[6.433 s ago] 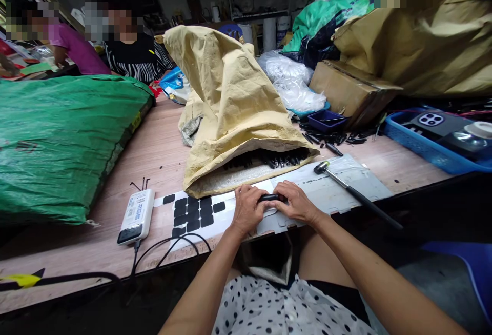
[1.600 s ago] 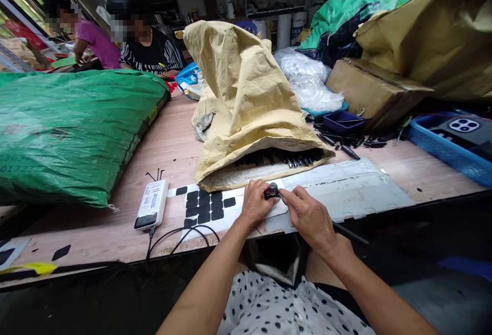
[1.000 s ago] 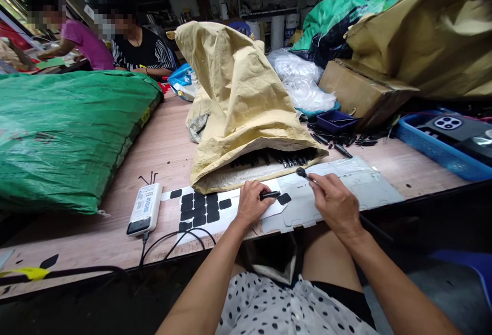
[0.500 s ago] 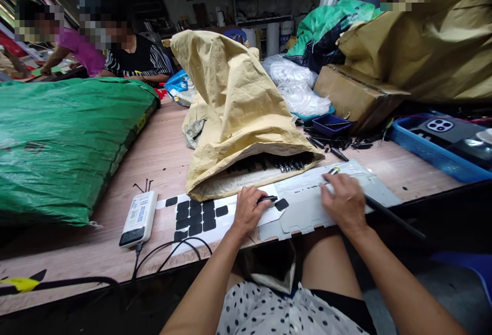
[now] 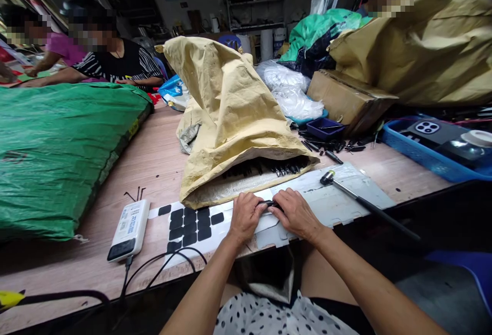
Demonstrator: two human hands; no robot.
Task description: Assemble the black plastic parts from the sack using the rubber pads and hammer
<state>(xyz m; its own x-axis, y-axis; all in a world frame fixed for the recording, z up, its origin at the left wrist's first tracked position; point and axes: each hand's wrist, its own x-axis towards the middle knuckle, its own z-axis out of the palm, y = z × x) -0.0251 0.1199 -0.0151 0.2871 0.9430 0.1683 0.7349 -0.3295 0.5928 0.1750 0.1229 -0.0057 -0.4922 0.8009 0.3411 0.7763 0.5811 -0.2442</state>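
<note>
My left hand (image 5: 246, 215) and my right hand (image 5: 295, 214) meet over the front edge of the table. Between their fingertips is a small black pen-like part (image 5: 269, 203), closed on from both sides and mostly hidden. Under my hands lies a grey board (image 5: 315, 201). To the right on this board rests a hammer (image 5: 348, 189) with a black and yellow head, a metal shaft and a dark grip jutting past the table edge. Left of my left hand, a white sheet (image 5: 226, 226) carries several black rounded squares (image 5: 189, 228).
A tan sack (image 5: 238, 114) opens toward me, with black parts (image 5: 282, 169) inside. A green sack (image 5: 65, 150) and a white power bank (image 5: 129, 230) with cables lie left. Rightward are a cardboard box (image 5: 342, 96) and a blue tray (image 5: 430, 158). People sit across the table.
My right hand has moved left from the hammer to the black part in my left hand. The hammer now lies uncovered on the board. The view has shifted slightly.
</note>
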